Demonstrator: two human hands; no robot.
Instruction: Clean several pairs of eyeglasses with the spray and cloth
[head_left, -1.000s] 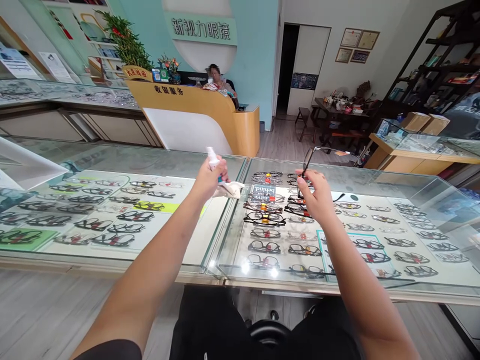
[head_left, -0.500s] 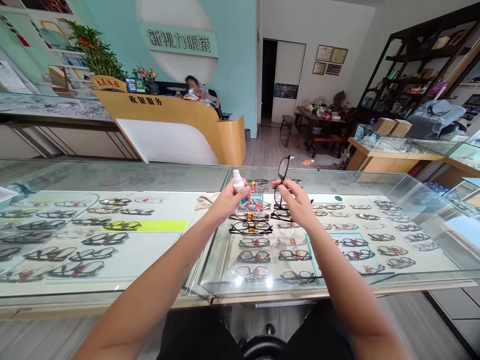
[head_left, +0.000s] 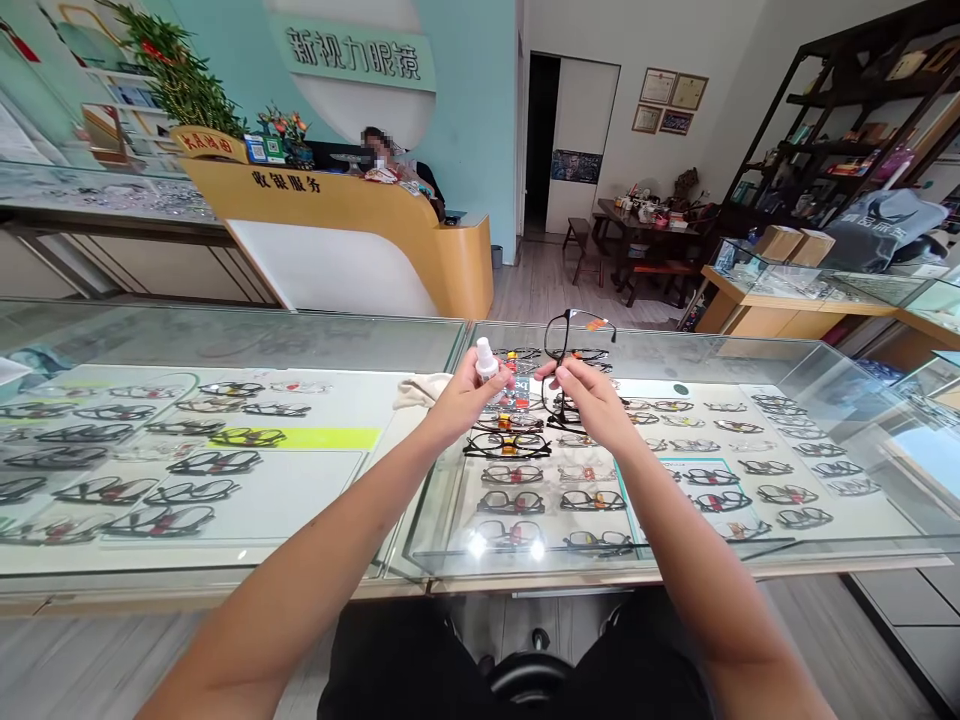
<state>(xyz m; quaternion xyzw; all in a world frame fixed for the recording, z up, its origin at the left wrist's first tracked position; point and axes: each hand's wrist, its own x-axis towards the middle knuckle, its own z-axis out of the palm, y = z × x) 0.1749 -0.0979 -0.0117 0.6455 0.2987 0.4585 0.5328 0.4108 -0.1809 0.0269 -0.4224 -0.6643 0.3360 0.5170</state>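
Note:
My left hand point(head_left: 474, 389) is closed around a small white spray bottle point(head_left: 487, 358), its top pointing up. In my right hand point(head_left: 589, 392) a pair of dark-framed eyeglasses point(head_left: 556, 338) is pinched near the bridge, turned so one lens stands above the other. An orange tag shows by the temple of these glasses. Both hands are over the glass display case point(head_left: 442, 484), close to each other but apart. A crumpled cream cloth point(head_left: 420, 391) lies on the glass to the left of my left hand.
Rows of eyeglasses point(head_left: 512, 502) fill the case beneath the glass, and more frames point(head_left: 187, 521) lie in the left case. Across the floor is a wooden service counter point(head_left: 352, 215) with a person point(head_left: 405, 165) behind it. A dark table point(head_left: 645, 225) stands farther back.
The eyeglasses have been turned so the upper lens faces me more. The spray bottle has shifted slightly right and tilted. The whole view has dipped a little.

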